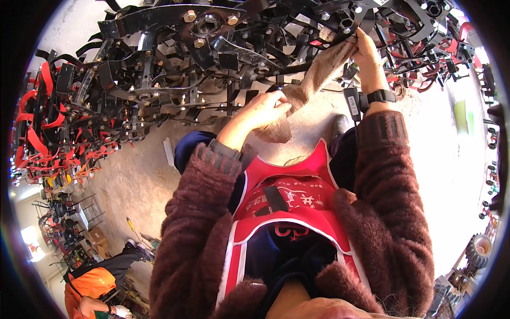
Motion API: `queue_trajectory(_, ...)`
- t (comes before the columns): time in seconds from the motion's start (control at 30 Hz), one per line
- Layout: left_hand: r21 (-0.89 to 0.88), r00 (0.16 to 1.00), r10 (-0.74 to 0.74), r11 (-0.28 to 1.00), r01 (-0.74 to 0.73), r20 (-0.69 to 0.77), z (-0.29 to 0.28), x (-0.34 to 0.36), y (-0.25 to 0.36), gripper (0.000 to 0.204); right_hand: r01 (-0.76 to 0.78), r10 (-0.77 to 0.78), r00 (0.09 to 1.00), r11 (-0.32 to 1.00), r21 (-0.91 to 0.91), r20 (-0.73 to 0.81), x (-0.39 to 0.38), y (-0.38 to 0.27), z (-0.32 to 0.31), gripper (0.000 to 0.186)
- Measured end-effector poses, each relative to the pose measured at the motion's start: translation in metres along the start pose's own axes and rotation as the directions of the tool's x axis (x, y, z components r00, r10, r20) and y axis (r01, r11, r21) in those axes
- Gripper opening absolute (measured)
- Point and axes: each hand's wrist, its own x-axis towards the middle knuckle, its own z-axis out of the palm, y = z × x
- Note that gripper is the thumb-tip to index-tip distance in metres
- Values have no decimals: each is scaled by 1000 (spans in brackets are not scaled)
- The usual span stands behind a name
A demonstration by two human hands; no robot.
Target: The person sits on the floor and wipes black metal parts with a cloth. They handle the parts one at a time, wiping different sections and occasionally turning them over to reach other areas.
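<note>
A brown cloth (314, 74) stretches between my two hands, in front of a dense heap of black metal tiller blades (175, 26). My left hand (264, 110) is closed on the cloth's lower end, part of which hangs below the fingers. Higher up and to the right, my right hand (365, 55) pinches the other end, close against the black blades and their bolts. What the right fingertips touch behind the cloth cannot be made out. A dark band with a small tag (353, 104) is on my right wrist.
Red curved blades (40, 117) stand in rows at the left. A person in an orange top (93, 284) works at the lower left, near a yellow-handled tool (131, 225). A wheel with a chunky tyre (479, 249) is at the right edge. Concrete floor (138, 181) lies below the blades.
</note>
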Motion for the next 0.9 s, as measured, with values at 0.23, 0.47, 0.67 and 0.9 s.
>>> queue_trajectory(0.23, 30, 1000, 5, 1000, -4, -28, 1, 7, 0, 34, 203, -49, 969, 710, -674, 240, -19, -1, -18, 25)
queue_trajectory(0.47, -5, 992, 97, 995, -97, -86, 5, 15, 15, 30, 69, -212, 974, -62, -996, 81, -33, -7, -19, 42)
queue_trajectory(0.67, -150, 970, 141, 974, -172, -197, 17, 30, 30, 57, 207, -25, 978, 77, -975, 206, -93, -54, -4, 34)
queue_trajectory(0.9, -311, 878, 291, 854, -418, -379, 43, 46, 44, 54, 519, 218, 751, 387, -762, 623, -149, -7, 39, 28)
